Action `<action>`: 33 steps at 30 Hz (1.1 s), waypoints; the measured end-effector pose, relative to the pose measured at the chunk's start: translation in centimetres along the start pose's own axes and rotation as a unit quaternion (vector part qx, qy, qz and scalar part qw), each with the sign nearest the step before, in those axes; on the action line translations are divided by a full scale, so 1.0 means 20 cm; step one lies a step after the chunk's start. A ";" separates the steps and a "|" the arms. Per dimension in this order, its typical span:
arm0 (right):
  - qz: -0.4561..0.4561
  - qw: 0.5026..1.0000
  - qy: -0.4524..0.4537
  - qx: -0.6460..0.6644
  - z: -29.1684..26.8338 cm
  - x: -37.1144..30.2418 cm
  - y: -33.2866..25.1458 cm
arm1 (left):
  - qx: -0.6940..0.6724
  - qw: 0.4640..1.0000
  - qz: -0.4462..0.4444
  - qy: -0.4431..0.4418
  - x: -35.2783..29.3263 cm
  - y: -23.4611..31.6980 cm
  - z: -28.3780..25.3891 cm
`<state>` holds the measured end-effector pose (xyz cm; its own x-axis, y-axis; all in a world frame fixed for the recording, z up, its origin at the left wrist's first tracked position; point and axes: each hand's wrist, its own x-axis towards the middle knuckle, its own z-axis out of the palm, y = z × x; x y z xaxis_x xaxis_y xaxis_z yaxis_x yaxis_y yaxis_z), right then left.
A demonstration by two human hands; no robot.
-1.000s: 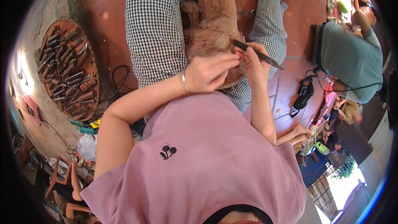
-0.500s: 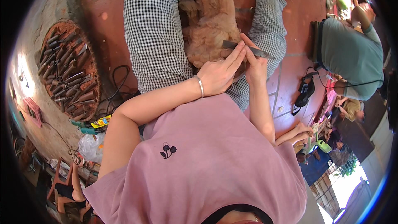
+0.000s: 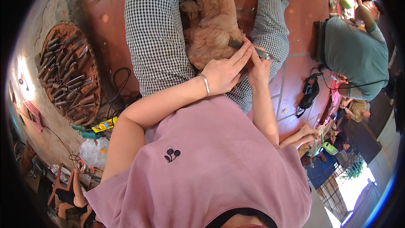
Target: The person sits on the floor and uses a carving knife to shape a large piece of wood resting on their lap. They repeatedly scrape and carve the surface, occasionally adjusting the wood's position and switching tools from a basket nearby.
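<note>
Red floor tiles (image 3: 109, 12) lie around the carved figure (image 3: 215, 21), which rests between two legs in checked trousers (image 3: 158, 38). Beside the figure's near right edge, the right hand (image 3: 258, 68) pinches a flat dark blade (image 3: 235, 44) between thumb and fingers. Just nearer than the figure, the left hand (image 3: 223, 75) has straight fingers pressed together, tips at the blade; whether its grip closes there, I cannot tell. Well left of the figure, a round basket (image 3: 100, 82) holds many carving tools (image 3: 63, 55); well right of it lies a black bag (image 3: 310, 93).
</note>
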<state>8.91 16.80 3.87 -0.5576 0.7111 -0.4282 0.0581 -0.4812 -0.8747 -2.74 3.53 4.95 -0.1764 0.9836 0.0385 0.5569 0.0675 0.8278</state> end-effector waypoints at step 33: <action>0.004 0.999 0.032 -0.039 0.15 -0.01 -0.06 | -0.068 0.996 0.003 0.061 -0.02 -0.02 0.05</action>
<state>6.54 15.71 5.72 -0.5034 0.7397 -0.4466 0.1272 -0.4478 -0.8851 -2.16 3.27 4.09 -0.2763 0.9553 0.1049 0.4439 0.0301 0.8956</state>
